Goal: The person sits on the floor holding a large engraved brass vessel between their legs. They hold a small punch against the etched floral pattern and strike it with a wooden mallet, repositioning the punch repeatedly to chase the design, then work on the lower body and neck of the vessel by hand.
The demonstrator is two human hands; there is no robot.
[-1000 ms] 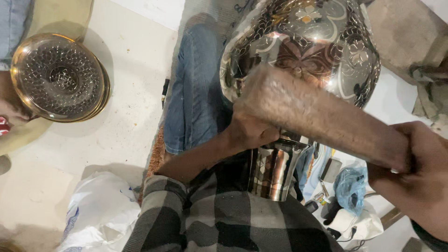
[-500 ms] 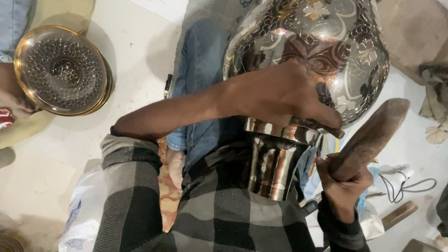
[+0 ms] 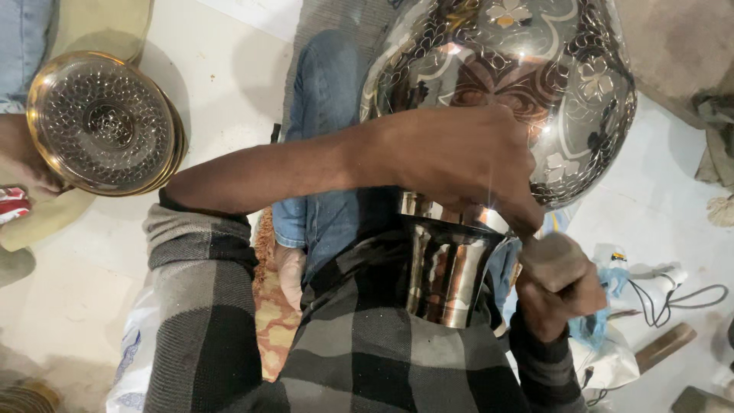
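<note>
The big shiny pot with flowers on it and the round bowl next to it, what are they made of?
The pot looks like polished silvery metal: it mirrors the light, and its flower patterns seem engraved, with coppery patches. The bowl looks like brass or similar golden metal, with a glossy rim and a dimpled, hammered-looking face. The block in the right hand looks like dull wood, though that is unsure.

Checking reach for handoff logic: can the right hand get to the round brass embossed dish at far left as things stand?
Probably not. The right hand grips a wooden mallet, and the left arm and large engraved metal vase lie between it and the round brass embossed dish.
</note>
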